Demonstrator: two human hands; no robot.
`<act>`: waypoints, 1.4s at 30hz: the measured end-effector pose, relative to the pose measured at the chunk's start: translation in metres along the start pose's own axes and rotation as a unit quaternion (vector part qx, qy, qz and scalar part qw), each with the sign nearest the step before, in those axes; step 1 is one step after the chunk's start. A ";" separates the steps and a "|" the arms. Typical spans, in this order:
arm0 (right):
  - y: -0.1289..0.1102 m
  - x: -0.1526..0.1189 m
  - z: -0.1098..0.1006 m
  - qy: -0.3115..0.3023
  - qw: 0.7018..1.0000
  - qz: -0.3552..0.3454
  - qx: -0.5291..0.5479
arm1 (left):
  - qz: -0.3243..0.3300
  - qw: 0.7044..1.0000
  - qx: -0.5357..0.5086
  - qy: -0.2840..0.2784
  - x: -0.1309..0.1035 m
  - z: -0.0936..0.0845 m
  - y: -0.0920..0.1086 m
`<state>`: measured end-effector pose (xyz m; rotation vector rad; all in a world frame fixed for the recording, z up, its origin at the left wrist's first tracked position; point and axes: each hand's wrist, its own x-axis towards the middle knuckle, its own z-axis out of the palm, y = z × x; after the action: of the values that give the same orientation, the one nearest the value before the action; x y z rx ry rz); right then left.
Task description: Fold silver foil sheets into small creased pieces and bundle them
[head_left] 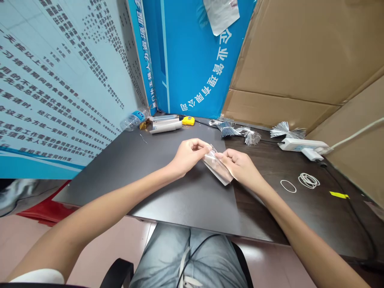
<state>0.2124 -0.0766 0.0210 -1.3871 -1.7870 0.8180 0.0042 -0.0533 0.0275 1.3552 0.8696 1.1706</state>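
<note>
A small clear plastic packet [219,168] is held above the grey mat, tilted down to the right. My left hand [192,155] pinches its upper left end between thumb and forefinger. Close beside it, my right hand [238,165] is closed on the packet's upper right edge, thumb on top. The fingertips of both hands nearly meet at the packet's top. What lies inside the packet is too unclear to tell.
Along the back stand a plastic bottle [135,119], stacked packets [166,125], a yellow tape measure [188,121] and silvery tie bundles [252,136]. To the right are a power strip [304,145], white bands [309,181], a yellow strip [339,195] and a black cable.
</note>
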 end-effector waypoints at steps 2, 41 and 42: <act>0.001 0.001 0.000 0.002 0.998 -0.029 -0.060 | 0.001 1.000 0.006 -0.004 0.002 -0.002 0.001; 0.008 0.007 -0.018 -0.096 0.932 0.129 0.324 | 0.094 0.953 0.233 -0.170 0.006 -0.021 0.003; 0.006 0.006 -0.019 -0.094 0.932 0.115 0.332 | 0.079 0.959 0.219 -0.162 0.007 -0.021 0.002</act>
<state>0.2304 -0.0680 0.0269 -1.0858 -1.2888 1.5539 -0.0150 -0.0413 0.0291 1.9463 0.8193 0.8613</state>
